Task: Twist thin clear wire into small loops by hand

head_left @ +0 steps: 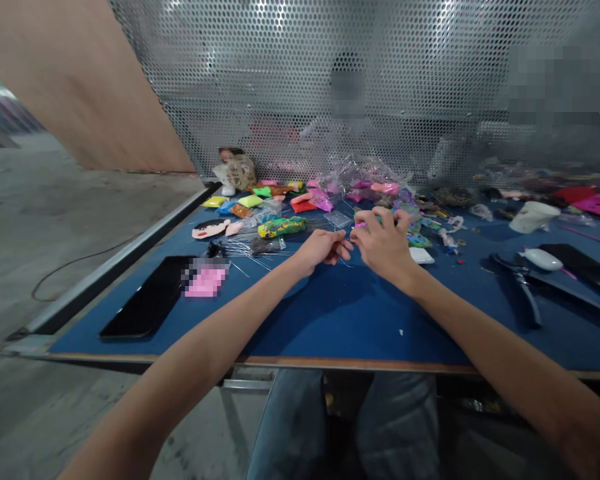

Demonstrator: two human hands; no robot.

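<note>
My left hand [326, 249] is over the middle of the blue table, thumb and forefinger pinched together and the other fingers curled. Right beside it, my right hand [383, 241] has its thumb and forefinger closed at almost the same spot, its other fingers bent and raised. A thin wire [347, 265] shows faintly by the fingertips; most of it is hidden. Loose thin wires [240, 248] lie to the left, near a yellow-and-green mottled lump of clay [282, 227]. Partly behind my right hand lies a small white block [421, 256].
Bagged coloured clay [310, 201] is heaped along the back, before a perforated metal screen [280, 87]. A black tablet [147, 300] and a pink packet [206, 280] lie left. At right are pliers [523, 287], a dark phone [583, 267] and a white cup [534, 217].
</note>
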